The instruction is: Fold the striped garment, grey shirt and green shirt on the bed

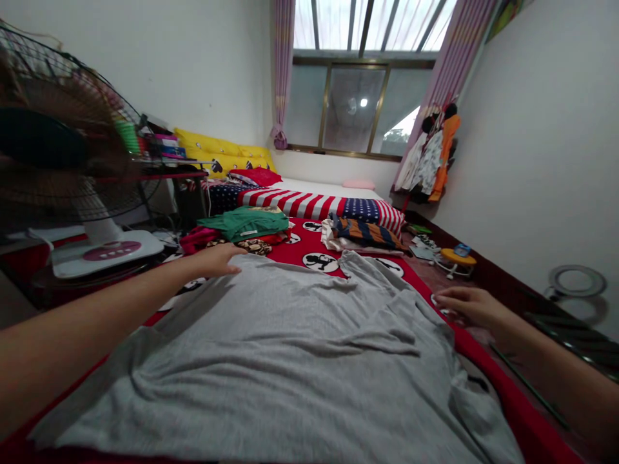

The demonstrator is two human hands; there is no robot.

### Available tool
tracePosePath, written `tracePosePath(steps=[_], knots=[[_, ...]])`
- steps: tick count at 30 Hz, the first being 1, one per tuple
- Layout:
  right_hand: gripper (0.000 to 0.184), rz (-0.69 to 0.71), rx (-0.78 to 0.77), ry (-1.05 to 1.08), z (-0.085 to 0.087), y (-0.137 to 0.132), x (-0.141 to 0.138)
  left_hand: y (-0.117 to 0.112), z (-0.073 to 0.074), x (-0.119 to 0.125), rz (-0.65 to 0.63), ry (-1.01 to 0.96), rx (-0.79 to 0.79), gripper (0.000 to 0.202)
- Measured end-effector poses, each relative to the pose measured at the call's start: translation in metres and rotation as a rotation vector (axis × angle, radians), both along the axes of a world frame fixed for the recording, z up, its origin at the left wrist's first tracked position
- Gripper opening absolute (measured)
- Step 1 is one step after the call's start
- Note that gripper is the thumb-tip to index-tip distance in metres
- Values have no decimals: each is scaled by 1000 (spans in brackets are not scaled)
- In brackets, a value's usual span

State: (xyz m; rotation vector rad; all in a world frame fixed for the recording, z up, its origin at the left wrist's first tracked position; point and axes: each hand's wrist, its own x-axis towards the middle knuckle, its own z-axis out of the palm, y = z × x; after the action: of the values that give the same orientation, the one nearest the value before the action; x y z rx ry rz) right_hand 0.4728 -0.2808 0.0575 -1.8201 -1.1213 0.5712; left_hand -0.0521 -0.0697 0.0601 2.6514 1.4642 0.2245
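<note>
Reaching out with both arms, you have your left hand [223, 259] at the far left edge of the gray T-shirt [300, 361], thumb apart from the fingers; can't tell whether cloth is pinched between them. Your right hand [467, 306] is loosely curled, fingertips just beside the shirt's right edge; no cloth clearly in it, but can't confirm the grip.

The shirt lies spread in front of you, rumpled, over a red blanket [483, 353] with white monkey medallions. Judging by the creases, it's thin jersey: light, soft, floppy, not slippery, nothing fragile. It'll likely wrinkle or bunch if dragged by one point, so take hold at two well-separated edges or corners, finger and thumb, and keep the cloth taut between. The raised fold at the far right looks like an easy pinch.

Past the shirt: a green garment [249, 222] on a clothes pile at left, leopard-print cloth [255, 247] under it, and a navy-and-orange striped garment [370, 231] on another pile at right. Beyond, a stars-and-stripes bedspread [309, 202]. Fan [109, 248] far left, yellow-topped stool [457, 258] right.
</note>
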Motion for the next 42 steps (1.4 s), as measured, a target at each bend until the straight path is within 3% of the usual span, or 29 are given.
tracePosePath(steps=[3,7,11,13,15,17,21,23,26,29,32,36,39,42], knots=[[15,49,-45,26,-7,48,-26,37,-21,22,40,-73,103,69],[16,56,-21,-28,-26,96,-52,56,-43,35,1,-129,118,73],[36,52,-42,-106,-45,125,-59,49,-52,36,-14,-145,105,40],[33,52,-71,-143,-47,133,-56,42,-48,32,7,-138,96,31],[18,44,-86,-167,-41,140,-52,37,-39,26,83,-152,139,32],[10,15,-67,-170,-28,148,-47,36,-24,17,175,-181,225,34],[10,-88,45,-125,3,168,-45,46,6,2,303,-184,413,35],[12,-123,113,-93,11,177,-49,52,14,0,376,-158,486,37],[28,-128,212,-76,9,182,-59,59,12,4,437,-101,499,36],[47,-75,268,-119,-4,171,-62,61,-2,13,391,-95,482,39],[39,25,239,-204,-20,144,-53,45,-18,27,186,-182,449,38],[21,157,148,-347,-35,102,-35,-11,-33,52,-154,-267,207,33],[29,214,128,-437,-42,82,-35,-56,-41,65,-234,-231,-33,34],[44,279,138,-510,-48,76,-52,-82,-47,69,-234,-203,-80,34]])
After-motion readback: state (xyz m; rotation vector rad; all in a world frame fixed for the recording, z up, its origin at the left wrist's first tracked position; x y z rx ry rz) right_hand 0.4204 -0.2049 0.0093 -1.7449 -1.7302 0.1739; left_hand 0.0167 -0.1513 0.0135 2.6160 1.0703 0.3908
